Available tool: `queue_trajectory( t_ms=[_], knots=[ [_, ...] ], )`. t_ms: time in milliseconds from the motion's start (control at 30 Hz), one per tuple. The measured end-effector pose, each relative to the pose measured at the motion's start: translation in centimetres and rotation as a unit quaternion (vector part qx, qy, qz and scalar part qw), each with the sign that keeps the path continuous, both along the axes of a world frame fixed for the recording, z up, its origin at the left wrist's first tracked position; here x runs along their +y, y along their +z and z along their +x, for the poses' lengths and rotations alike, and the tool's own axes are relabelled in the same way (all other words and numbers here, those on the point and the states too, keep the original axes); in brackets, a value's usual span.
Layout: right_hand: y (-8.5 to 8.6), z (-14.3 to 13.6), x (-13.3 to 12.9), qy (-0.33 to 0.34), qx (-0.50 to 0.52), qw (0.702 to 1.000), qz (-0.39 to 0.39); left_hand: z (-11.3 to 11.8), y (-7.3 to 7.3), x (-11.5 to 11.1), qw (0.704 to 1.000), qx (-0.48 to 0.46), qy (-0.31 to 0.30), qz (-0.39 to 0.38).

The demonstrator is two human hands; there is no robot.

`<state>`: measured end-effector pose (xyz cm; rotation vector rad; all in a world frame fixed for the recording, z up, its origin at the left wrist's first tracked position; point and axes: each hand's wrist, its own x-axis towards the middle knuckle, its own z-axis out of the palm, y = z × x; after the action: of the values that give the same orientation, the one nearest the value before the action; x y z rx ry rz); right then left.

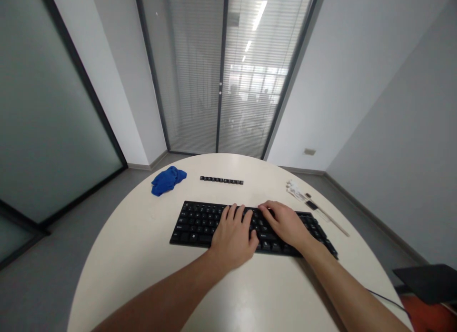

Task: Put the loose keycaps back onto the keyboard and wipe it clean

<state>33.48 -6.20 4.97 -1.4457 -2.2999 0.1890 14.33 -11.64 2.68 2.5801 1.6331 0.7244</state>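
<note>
Fingers spread, a left hand (233,236) lay on a black keyboard (198,221); the right hand (285,222) curled near its far edge (its fingers' hold was unclear).

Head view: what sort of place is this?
Probably a small office or meeting room: there are slatted blinds at the glass, a round-edged table, and a keyboard on it.
</note>
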Motion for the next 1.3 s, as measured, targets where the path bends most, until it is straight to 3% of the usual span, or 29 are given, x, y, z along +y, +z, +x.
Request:
queue_trajectory(
  t_ms=[167, 267, 367, 567, 700, 967, 1300],
  knots=[
    [-0.7, 0.0, 0.8, -0.024, 0.036, 0.999, -0.02, 0.1, -0.4, 0.1, 1.0, 0.007, 0.013, -0.001],
    [-0.4, -0.6, 1.7, -0.042, 0.0, 0.998, -0.04, 0.1, -0.5, 0.1, 1.0, 0.008, 0.013, -0.002],
    [0.1, -1.5, 3.6, -0.069, -0.067, 0.993, -0.066, 0.0, -0.5, 0.1, 1.0, 0.003, 0.009, 0.004],
    [0.6, -3.5, 8.5, -0.086, -0.102, 0.989, -0.065, 0.1, -0.5, 0.1, 1.0, 0.002, 0.011, 0.011],
    [0.3, -4.8, 10.1, -0.088, -0.132, 0.986, -0.056, 0.1, -0.5, 0.1, 1.0, 0.007, 0.01, 0.011],
    [-0.1, -5.5, 10.6, -0.093, -0.154, 0.983, -0.041, 0.1, -0.6, 0.1, 1.0, 0.01, 0.009, 0.017],
    [0.1, -5.0, 8.5, -0.101, -0.177, 0.978, -0.048, 0.2, -0.3, 0.1, 1.0, 0.014, 0.008, 0.015]
  ],
)
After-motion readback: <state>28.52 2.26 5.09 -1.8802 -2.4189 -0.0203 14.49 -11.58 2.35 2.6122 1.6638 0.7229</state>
